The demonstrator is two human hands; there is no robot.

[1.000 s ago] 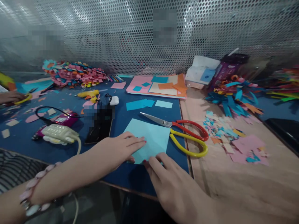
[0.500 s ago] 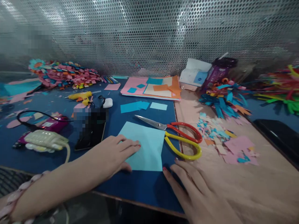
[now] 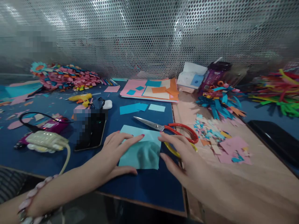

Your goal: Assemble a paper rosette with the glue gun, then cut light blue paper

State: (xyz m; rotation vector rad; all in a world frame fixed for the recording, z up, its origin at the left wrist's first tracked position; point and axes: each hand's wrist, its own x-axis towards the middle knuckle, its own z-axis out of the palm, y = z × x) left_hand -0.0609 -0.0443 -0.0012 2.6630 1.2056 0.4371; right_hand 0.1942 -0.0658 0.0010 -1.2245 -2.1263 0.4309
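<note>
A light blue square of paper [image 3: 140, 152] lies on the dark blue tabletop [image 3: 140, 189] in front of me. My left hand [image 3: 116, 149] is over its left side with fingers spread, the index finger reaching across the sheet. My right hand [image 3: 182, 155] is at the sheet's right edge, thumb and fingers apart, with nothing held. It partly covers the scissors [image 3: 154, 124], which have one red and one yellow handle and lie open just behind the paper. Smaller strips of blue paper [image 3: 130, 108] and pale paper [image 3: 157, 107] lie beyond the scissors.
At left are a yellow glue gun [image 3: 81, 99], a dark phone [image 3: 95, 130], a white earbud case [image 3: 107, 104] and a power strip [image 3: 46, 141] with a cable. Stacked coloured sheets [image 3: 133, 85] lie at the back. Paper scraps [image 3: 233, 146] and another dark phone [image 3: 273, 140] are right.
My right hand has moved forward and left, up to the sheet's right edge. My left hand has shifted slightly with its fingers more spread. The camera view has shifted a little.
</note>
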